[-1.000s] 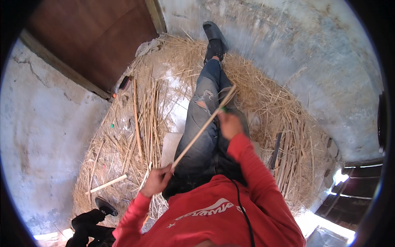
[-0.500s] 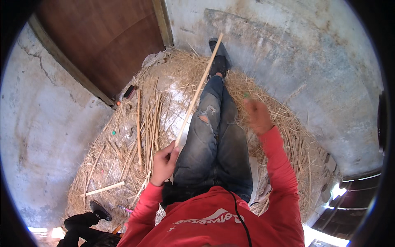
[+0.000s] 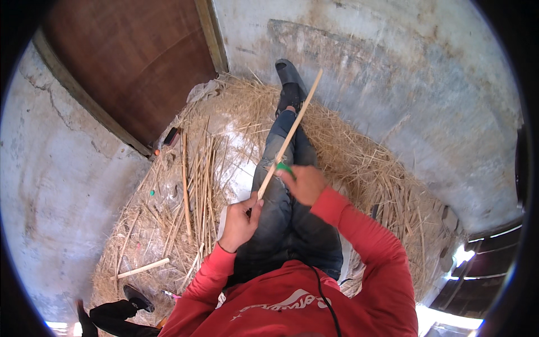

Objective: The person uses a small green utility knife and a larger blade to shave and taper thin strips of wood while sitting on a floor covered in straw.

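Left hand [image 3: 238,223], fingers closed around the near end of a long stick [image 3: 289,136] slanting away over the outstretched legs [image 3: 283,196]. Right hand [image 3: 305,184], fingers gripping a green-handled tool [image 3: 284,167] against the stick's middle. Beyond, straw [image 3: 359,163], wooden door [image 3: 129,62].

Pale wooden stick [image 3: 289,135]: bare, matt, smooth-looking. Green tool [image 3: 285,167] touching stick: looks plastic. Jeans [image 3: 286,224] under stick: worn matt denim. Sleeves [image 3: 359,236] below stick: red knit cloth, matt. Straw [image 3: 370,163] either side of stick: dry, coarse, yellow. Split cane strips [image 3: 196,185] left of stick: raw wood, rough. Wall [image 3: 404,73] beyond stick: rough stained plaster. Door [image 3: 129,62] far left of stick: brown wood, matt.
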`<state>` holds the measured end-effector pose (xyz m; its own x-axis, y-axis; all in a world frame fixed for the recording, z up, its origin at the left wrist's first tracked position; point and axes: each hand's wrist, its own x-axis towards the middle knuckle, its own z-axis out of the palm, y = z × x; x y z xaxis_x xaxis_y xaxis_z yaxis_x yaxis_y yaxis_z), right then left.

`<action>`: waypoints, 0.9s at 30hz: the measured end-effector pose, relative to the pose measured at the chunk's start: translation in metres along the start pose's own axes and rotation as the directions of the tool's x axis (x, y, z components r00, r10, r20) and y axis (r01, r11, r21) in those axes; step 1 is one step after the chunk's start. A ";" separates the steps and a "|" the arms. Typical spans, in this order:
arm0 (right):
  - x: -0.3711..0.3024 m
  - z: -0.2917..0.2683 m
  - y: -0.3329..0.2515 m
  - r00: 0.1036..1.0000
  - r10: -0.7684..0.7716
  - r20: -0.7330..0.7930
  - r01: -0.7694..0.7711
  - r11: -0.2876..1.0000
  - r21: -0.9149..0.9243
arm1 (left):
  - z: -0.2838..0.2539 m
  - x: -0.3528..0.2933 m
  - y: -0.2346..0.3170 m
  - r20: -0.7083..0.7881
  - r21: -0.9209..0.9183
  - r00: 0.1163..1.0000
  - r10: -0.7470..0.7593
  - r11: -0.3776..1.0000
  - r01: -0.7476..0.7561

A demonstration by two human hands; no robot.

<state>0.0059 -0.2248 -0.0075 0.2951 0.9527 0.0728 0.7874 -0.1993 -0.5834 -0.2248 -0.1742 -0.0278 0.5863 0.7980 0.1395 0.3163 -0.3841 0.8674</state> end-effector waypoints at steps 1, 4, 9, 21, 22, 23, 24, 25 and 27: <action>0.010 -0.004 0.013 0.999 0.025 -0.042 -0.024 0.999 0.027 | -0.004 -0.008 0.000 0.033 0.022 0.999 -0.013 1.000 0.012; 0.035 -0.022 0.059 0.973 0.208 -0.095 -0.207 0.978 0.026 | -0.020 -0.034 0.011 0.128 0.048 0.990 -0.058 0.997 0.052; 0.066 -0.035 0.244 0.756 0.354 -0.550 -0.425 0.905 -0.003 | -0.042 -0.076 -0.017 0.235 0.008 0.970 0.053 0.998 -0.057; 0.011 -0.055 0.101 0.941 0.206 -0.269 -0.144 0.962 0.231 | -0.033 -0.040 -0.020 -0.046 -0.131 0.996 -0.070 0.989 0.063; 0.006 -0.048 0.075 0.971 0.174 -0.164 -0.145 0.974 0.171 | -0.023 -0.029 -0.016 -0.067 -0.138 0.996 -0.052 0.990 0.042; -0.001 -0.036 0.046 0.986 0.074 -0.147 -0.051 0.987 0.150 | -0.012 -0.020 -0.018 -0.078 -0.174 0.996 -0.051 0.984 0.037; -0.009 -0.028 0.020 0.991 -0.025 -0.132 0.042 0.991 0.126 | -0.001 -0.011 -0.021 -0.085 -0.214 0.995 -0.045 0.977 0.026; -0.014 -0.024 -0.003 0.997 -0.054 -0.062 0.062 0.990 0.124 | 0.005 -0.003 -0.021 -0.093 -0.248 0.995 -0.043 0.969 0.019; -0.024 -0.015 -0.020 0.996 -0.071 0.055 0.064 0.991 0.121 | 0.011 0.012 -0.004 -0.073 -0.218 0.997 -0.021 0.976 0.004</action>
<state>-0.0086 -0.2475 0.0146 0.2081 0.9756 0.0696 0.7333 -0.1085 -0.6712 -0.2107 -0.1684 -0.0348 0.5237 0.8375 0.1559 0.1492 -0.2703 0.9512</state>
